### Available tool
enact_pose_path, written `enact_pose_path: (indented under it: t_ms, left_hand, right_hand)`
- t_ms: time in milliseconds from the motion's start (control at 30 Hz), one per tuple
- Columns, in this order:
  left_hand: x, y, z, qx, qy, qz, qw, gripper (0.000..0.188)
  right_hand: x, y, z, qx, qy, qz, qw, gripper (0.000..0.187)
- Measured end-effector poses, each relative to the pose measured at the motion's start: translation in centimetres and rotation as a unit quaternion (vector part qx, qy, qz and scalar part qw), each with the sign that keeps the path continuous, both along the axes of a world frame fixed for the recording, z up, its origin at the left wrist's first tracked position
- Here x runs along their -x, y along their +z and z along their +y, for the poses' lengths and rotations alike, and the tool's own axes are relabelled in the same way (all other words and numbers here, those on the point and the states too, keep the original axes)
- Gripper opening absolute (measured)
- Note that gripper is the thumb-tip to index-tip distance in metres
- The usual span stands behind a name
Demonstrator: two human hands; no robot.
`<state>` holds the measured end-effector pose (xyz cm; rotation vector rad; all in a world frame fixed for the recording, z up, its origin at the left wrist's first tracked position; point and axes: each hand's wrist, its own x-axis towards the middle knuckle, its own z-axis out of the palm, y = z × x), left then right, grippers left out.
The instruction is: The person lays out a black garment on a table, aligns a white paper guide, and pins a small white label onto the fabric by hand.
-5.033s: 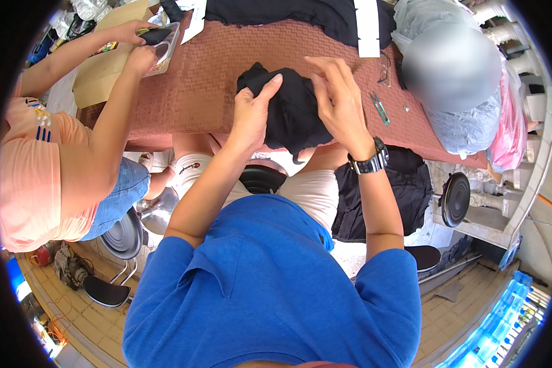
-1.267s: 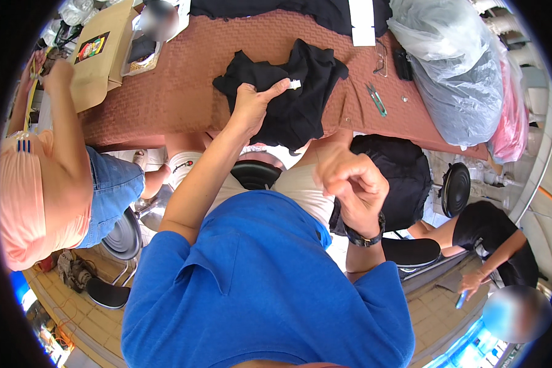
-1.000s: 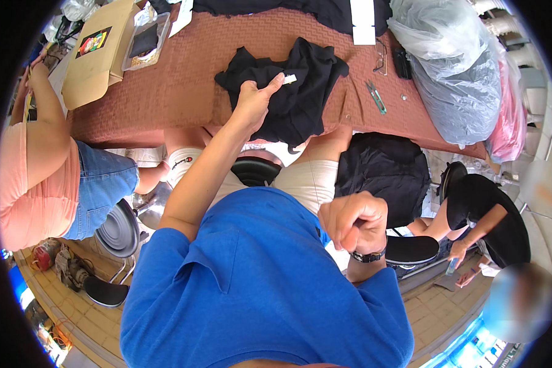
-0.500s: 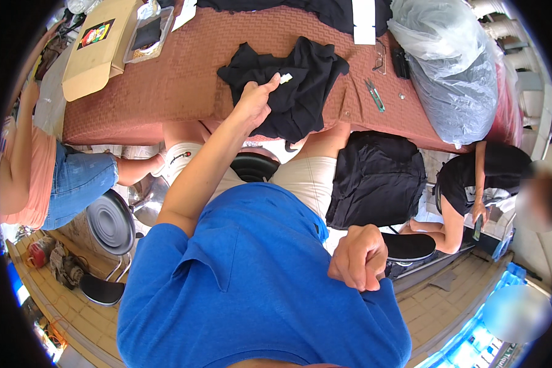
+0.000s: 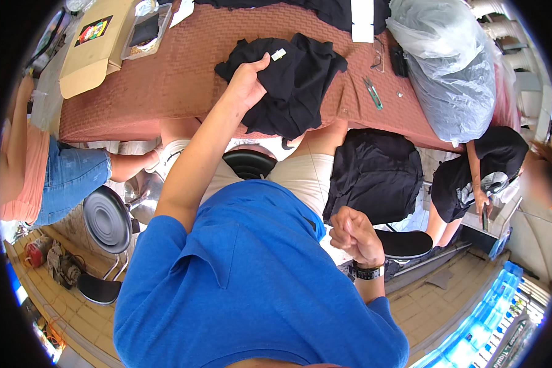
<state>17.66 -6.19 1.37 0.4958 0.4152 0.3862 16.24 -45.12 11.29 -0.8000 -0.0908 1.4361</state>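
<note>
A crumpled black garment (image 5: 303,86) lies at the near edge of the cloth-covered table, partly hanging over it. A small white label (image 5: 278,54) sits on its upper part. My left hand (image 5: 248,86) grips the garment's left side, thumb on top beside the label, the other fingers mostly hidden by cloth. My right hand (image 5: 356,236) is held up in front of my right side, away from the garment, with fingers curled together in a pinch. Whatever it pinches is too small to see. A faint thin line, perhaps thread, crosses my light shorts (image 5: 310,178).
Thread snips (image 5: 372,93), eyeglasses (image 5: 379,58) and a stuffed plastic bag (image 5: 448,73) are on the table's right side. An open cardboard box (image 5: 95,46) and a clear plastic tub (image 5: 146,34) stand at left. Black cloth (image 5: 377,175) is piled beside my right leg. People sit on both sides.
My right hand has shifted a little forward, showing the wristwatch. The left thumb has slid up and off the label, which now shows more fully. The person at right has shifted posture.
</note>
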Motion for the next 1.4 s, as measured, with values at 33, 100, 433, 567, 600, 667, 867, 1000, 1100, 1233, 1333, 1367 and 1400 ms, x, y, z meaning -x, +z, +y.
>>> enact_pose_path:
  t_ms: [33,100,433,567,600,667,867,1000,1100,1233,1333,1367,1400]
  left_hand:
    - [0.2,0.2,0.1,0.019,0.004,0.001,1.000,0.035]
    - [-0.1,1.0,0.1,0.047,0.000,0.004,0.999,0.035]
    - [-0.1,-0.9,0.5,0.068,-0.038,0.013,0.997,0.031]
    - [0.4,0.0,-0.1,0.046,-0.061,0.043,0.996,0.033]
    - [0.4,0.2,-0.2,0.042,-0.057,0.049,0.996,0.034]
    - [0.6,0.6,-0.1,0.015,-0.060,0.062,0.996,0.035]
    - [1.0,2.7,-0.8,-0.094,-0.023,0.111,0.989,0.040]
    - [1.0,2.6,-0.4,-0.157,0.017,0.163,0.974,0.046]
    - [1.2,3.3,-1.4,-0.094,-0.003,0.132,0.987,0.047]
    - [1.2,3.3,-1.8,-0.084,-0.059,0.141,0.985,0.040]
    - [1.3,4.1,-2.8,-0.088,-0.063,0.131,0.985,0.041]
    - [1.6,5.4,-3.3,-0.084,-0.067,0.130,0.986,0.043]
    - [1.7,6.2,-3.6,-0.083,-0.072,0.128,0.986,0.046]
  right_hand:
    - [-0.1,-1.0,-0.1,0.026,-0.008,0.003,1.000,0.024]
    - [0.3,-3.1,-0.7,0.067,-0.034,0.010,0.997,0.024]
    - [1.1,-8.3,-1.9,0.126,-0.105,0.060,0.985,0.027]
    - [1.2,-8.4,-1.9,0.139,-0.115,0.057,0.982,0.030]
    - [1.2,-8.6,-2.0,0.137,-0.117,0.047,0.983,0.030]
    - [1.3,-8.8,-2.0,0.142,-0.128,0.022,0.981,0.031]
    - [1.9,-10.1,-2.6,0.164,-0.174,-0.031,0.970,0.031]
    - [1.5,-13.4,-4.2,0.196,-0.196,-0.081,0.957,0.025]
    - [0.5,-12.8,-2.1,0.258,-0.216,-0.205,0.919,0.022]
    - [-1.5,-10.2,5.3,0.169,-0.261,-0.415,0.855,0.015]
    - [-2.9,-7.9,11.2,0.078,-0.269,-0.464,0.840,0.010]
    - [-3.4,-7.0,13.2,0.038,-0.275,-0.490,0.827,0.008]
    - [-3.9,-6.3,14.8,0.027,-0.283,-0.532,0.798,0.007]
